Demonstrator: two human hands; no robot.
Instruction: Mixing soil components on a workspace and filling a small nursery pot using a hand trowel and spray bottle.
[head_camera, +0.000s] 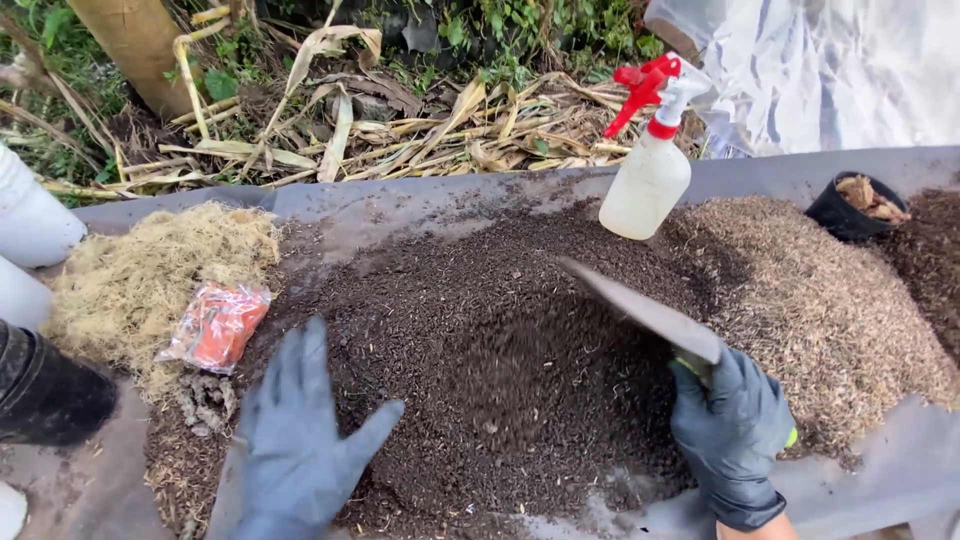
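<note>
A big pile of dark potting soil (500, 340) lies on a grey sheet (400, 200). My left hand (300, 430), in a dark glove, is spread flat with fingers apart at the pile's near left edge. My right hand (735, 430), also gloved, grips a garden trowel (645, 310) by its handle. The grey blade points up and left over the soil, blurred by motion.
A spray bottle (648, 170) with a red trigger stands behind the soil. Tan husks (820, 300) are heaped on the right, pale fibre (150, 270) with an orange packet (215, 325) on the left. A small black pot (850, 210), a black container (45, 395) and white containers (30, 225) sit at the edges.
</note>
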